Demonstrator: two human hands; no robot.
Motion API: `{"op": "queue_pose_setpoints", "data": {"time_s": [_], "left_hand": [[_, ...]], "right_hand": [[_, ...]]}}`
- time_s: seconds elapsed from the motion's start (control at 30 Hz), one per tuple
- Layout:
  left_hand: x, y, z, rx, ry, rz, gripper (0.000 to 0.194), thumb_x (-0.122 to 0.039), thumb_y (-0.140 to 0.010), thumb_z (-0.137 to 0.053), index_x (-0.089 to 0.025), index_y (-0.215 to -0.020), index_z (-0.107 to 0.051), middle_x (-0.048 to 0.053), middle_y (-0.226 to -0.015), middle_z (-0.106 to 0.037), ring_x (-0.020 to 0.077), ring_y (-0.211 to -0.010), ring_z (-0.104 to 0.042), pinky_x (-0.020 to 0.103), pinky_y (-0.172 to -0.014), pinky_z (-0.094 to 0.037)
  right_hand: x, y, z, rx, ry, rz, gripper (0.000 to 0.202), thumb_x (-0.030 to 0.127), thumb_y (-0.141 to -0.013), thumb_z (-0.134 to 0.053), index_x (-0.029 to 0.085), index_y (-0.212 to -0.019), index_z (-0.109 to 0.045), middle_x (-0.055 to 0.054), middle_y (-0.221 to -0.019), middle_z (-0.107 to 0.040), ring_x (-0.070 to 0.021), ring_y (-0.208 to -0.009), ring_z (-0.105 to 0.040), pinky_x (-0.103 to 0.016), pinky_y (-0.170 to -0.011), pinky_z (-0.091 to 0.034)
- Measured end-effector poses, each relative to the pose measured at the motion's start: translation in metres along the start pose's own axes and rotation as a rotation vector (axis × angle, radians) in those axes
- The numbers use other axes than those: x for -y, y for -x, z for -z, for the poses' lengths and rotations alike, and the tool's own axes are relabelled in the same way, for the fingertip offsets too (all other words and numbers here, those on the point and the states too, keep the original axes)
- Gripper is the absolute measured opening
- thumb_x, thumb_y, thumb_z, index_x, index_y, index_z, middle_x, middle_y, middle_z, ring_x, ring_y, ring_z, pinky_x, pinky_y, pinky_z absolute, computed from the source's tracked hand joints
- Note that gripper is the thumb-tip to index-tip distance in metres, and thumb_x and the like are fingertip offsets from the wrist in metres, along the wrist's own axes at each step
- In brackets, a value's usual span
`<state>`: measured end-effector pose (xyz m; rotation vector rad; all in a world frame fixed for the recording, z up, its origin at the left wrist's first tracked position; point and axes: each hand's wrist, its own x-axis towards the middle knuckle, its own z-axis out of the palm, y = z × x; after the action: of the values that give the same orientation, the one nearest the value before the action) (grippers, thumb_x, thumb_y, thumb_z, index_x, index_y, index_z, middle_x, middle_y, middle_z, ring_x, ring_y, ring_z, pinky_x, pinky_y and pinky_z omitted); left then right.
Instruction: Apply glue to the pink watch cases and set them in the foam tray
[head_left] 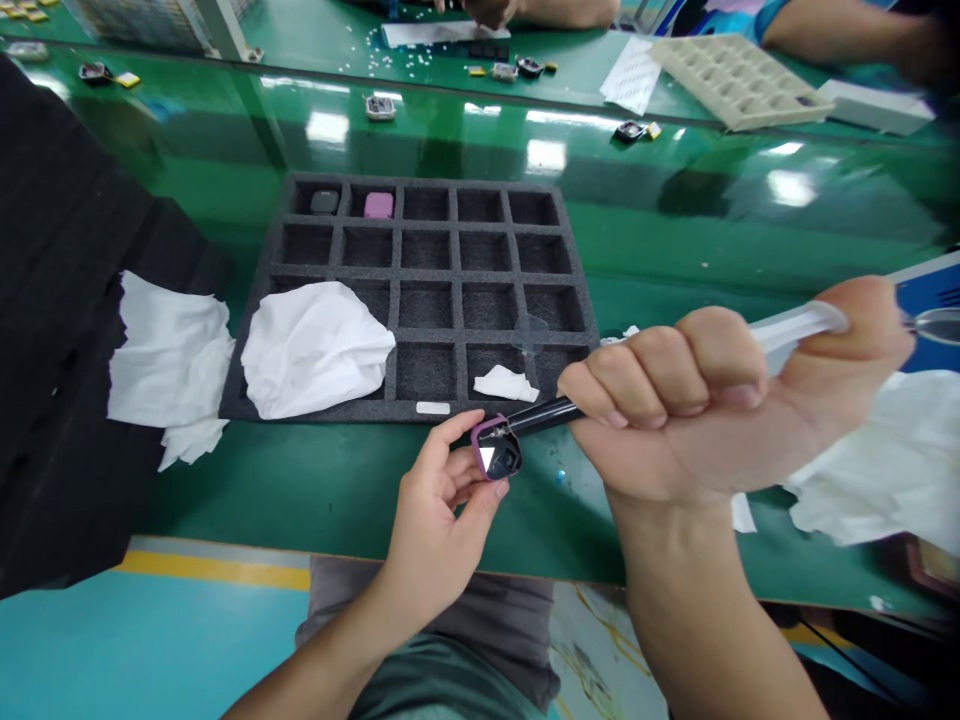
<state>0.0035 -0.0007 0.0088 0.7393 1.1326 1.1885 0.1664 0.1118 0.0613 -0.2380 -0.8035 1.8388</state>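
My left hand (442, 510) pinches a small purple-rimmed device case (504, 458) by its edges, with the thumb below and the fingers along the left side. The open inside of the case is black, with a white patch. My right hand (697, 400) is wrapped round a screwdriver (545, 415) with a black barrel and a pale upper body. Its thin metal tip reaches into the upper part of the case; whether it sits on a screw is too small to tell. Behind the case lies a black foam tray (425, 335), holding a purple case (379, 205) and a dark case (325, 202).
White cloths lie on the tray (319, 350), at left (171, 360) and at right (885, 460). Black foam blocks (67, 330) stand at left. Small device parts (380, 107) lie on the raised green surface beyond. Other people's arms (555, 10) and a beige tray (739, 80) are at the back.
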Motion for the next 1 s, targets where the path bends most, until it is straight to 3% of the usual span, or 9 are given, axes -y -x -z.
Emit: {"op": "queue_pose_setpoints", "data": {"time_s": [0.07,0.2,0.37,0.5,0.73,1.0], "left_hand": [[0.0,0.0,0.0,0.0,0.001,0.002,0.049,-0.011,-0.089,-0.07,-0.021,-0.135,-0.056,0.006,-0.11,-0.08,0.0189,-0.099,-0.077,0.031,-0.092,-0.06],[0.0,0.0,-0.001,0.001,0.007,0.0,0.049,-0.012,-0.09,-0.07,-0.022,-0.135,-0.056,0.006,-0.11,-0.08,0.0189,-0.099,-0.077,0.03,-0.091,-0.061],[0.0,0.0,-0.001,0.002,0.013,0.006,0.049,-0.011,-0.09,-0.07,-0.022,-0.135,-0.055,0.005,-0.111,-0.08,0.0166,-0.099,-0.077,0.028,-0.091,-0.06],[-0.001,0.0,-0.001,0.006,0.006,0.002,0.049,-0.011,-0.09,-0.069,-0.021,-0.136,-0.055,0.006,-0.111,-0.08,0.0165,-0.099,-0.077,0.028,-0.092,-0.06],[-0.001,0.0,-0.001,-0.003,0.003,0.005,0.05,-0.012,-0.089,-0.071,-0.021,-0.136,-0.056,0.007,-0.11,-0.08,0.0202,-0.1,-0.077,0.033,-0.094,-0.06],[-0.001,0.0,-0.001,-0.01,0.014,0.0,0.051,-0.013,-0.088,-0.073,-0.022,-0.135,-0.057,0.006,-0.109,-0.08,0.021,-0.101,-0.077,0.035,-0.095,-0.06]], "right_hand": [[-0.001,0.0,0.001,-0.015,-0.005,-0.003,0.067,0.054,-0.085,-0.071,0.022,-0.051,-0.022,0.006,-0.046,-0.019,-0.0116,-0.043,-0.022,-0.034,-0.047,-0.026],[-0.001,-0.002,0.005,0.141,0.016,0.002,0.067,0.055,-0.083,-0.071,0.023,-0.048,-0.024,0.006,-0.043,-0.02,-0.0114,-0.04,-0.022,-0.035,-0.045,-0.026],[0.0,0.002,-0.008,-0.041,0.027,-0.008,0.067,0.051,-0.088,-0.069,0.022,-0.051,-0.021,0.006,-0.046,-0.016,-0.0114,-0.043,-0.019,-0.034,-0.047,-0.024],[0.0,0.004,-0.016,-0.084,0.002,0.002,0.07,0.049,-0.09,-0.069,0.022,-0.052,-0.018,0.007,-0.047,-0.013,-0.0109,-0.044,-0.016,-0.033,-0.048,-0.023],[0.0,0.003,-0.011,-0.035,0.036,-0.011,0.068,0.052,-0.087,-0.069,0.022,-0.05,-0.019,0.006,-0.046,-0.015,-0.0123,-0.043,-0.017,-0.034,-0.047,-0.022],[0.0,0.003,-0.013,-0.082,0.059,-0.025,0.069,0.052,-0.088,-0.069,0.022,-0.051,-0.02,0.007,-0.047,-0.013,-0.0113,-0.043,-0.016,-0.034,-0.047,-0.023]]}}
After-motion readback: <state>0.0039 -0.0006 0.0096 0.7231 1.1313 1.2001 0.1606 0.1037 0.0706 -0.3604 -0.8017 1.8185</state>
